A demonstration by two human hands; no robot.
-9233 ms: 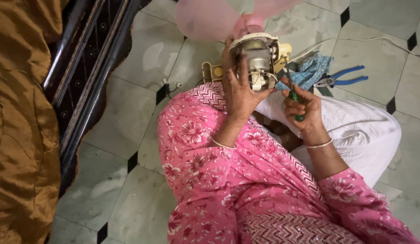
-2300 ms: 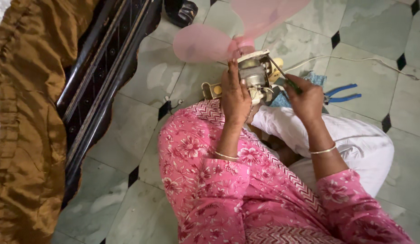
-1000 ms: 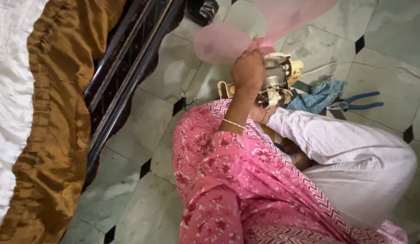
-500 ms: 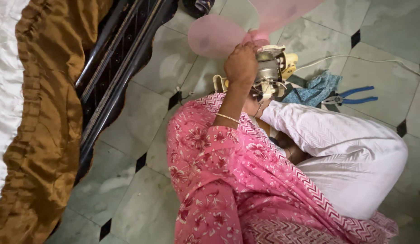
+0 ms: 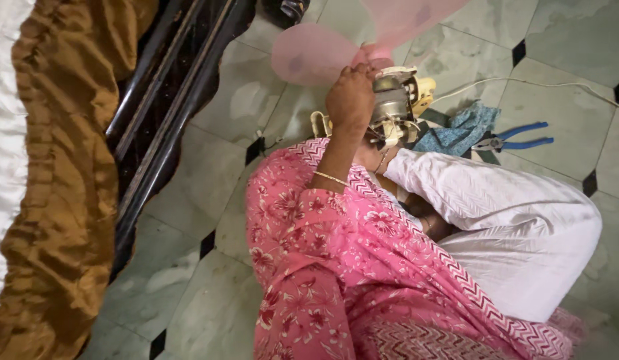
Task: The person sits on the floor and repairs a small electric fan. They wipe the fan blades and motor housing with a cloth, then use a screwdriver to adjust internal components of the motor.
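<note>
Down on the tiled floor (image 5: 243, 107), the left hand (image 5: 350, 100) is clenched around the top of the fan motor (image 5: 391, 107), fingers wrapped over its grey metal housing and holding it upright above the lap. The motor sits just past the knee, with the pink fan blades (image 5: 309, 53) spreading out beyond it toward the top of the view, one blade partly cut off by the frame edge. A cream plastic part (image 5: 423, 90) pokes out on the far side of the motor, and a white cord (image 5: 523, 81) runs away from it across the tiles. The right hand is out of sight, tucked under the white trouser leg (image 5: 516, 213), so its grip cannot be told. Just beside the motor lies a blue cloth (image 5: 463, 130), and touching the cloth's far edge are blue-handled pliers (image 5: 516, 140), resting flat on the floor. A thin bangle (image 5: 331, 177) circles the left wrist above the pink floral sleeve (image 5: 303, 227). To the left stands dark furniture (image 5: 169, 100) with a brown cover (image 5: 63, 167) over it.
</note>
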